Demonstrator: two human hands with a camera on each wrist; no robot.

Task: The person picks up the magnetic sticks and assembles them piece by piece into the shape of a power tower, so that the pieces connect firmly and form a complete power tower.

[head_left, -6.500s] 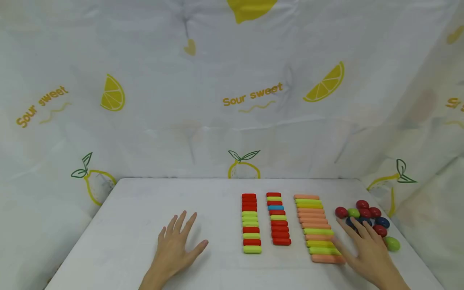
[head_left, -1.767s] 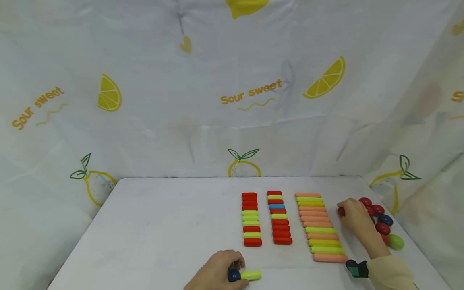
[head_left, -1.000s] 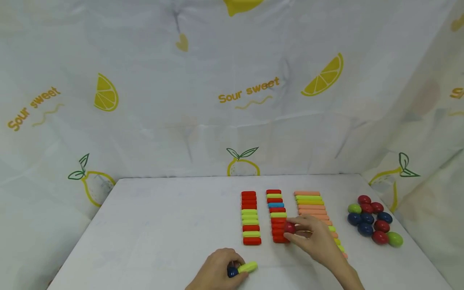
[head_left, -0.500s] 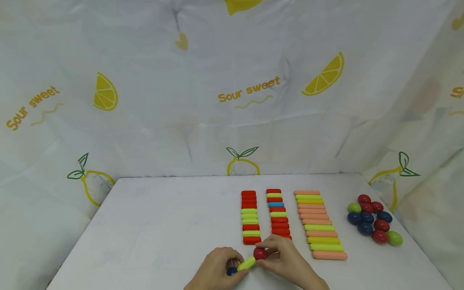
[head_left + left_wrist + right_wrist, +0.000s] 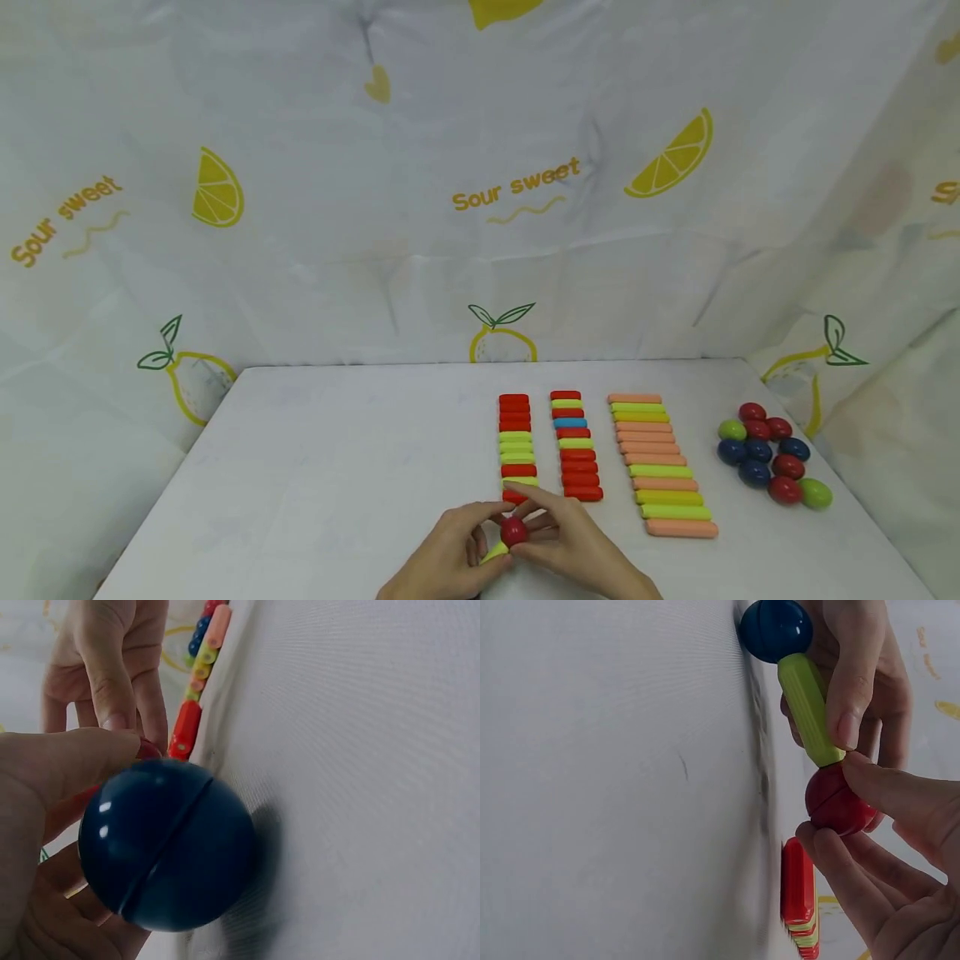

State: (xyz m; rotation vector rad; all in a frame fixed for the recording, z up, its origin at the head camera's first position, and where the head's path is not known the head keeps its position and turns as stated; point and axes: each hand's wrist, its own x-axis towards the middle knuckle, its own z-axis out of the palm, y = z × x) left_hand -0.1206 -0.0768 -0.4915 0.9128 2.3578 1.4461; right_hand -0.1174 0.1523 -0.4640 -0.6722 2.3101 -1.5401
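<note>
At the table's front, my left hand (image 5: 453,550) grips a lime-green stick (image 5: 807,709), like a magnetic building rod. A blue ball (image 5: 778,630) sits on one end of the stick; it looms large in the left wrist view, with a seam around it. My right hand (image 5: 573,546) pinches a red ball (image 5: 837,801) between thumb and fingers. That ball touches the stick's other end. In the head view the blue ball is hidden behind the left hand. Just beyond the hands, a column of short red and lime sticks (image 5: 516,448) ends near the right fingertips.
A second column of short sticks (image 5: 577,467), one of them blue, lies to the right. Beyond it is a column of longer orange, yellow and lime sticks (image 5: 663,483). Red, blue and green balls (image 5: 757,475) cluster near the white table's (image 5: 337,433) right edge.
Both hands were spread and holding nothing. The left hand then held the lime stick and blue ball; the right took a red ball from the cluster and brought it left to the stick's end.
</note>
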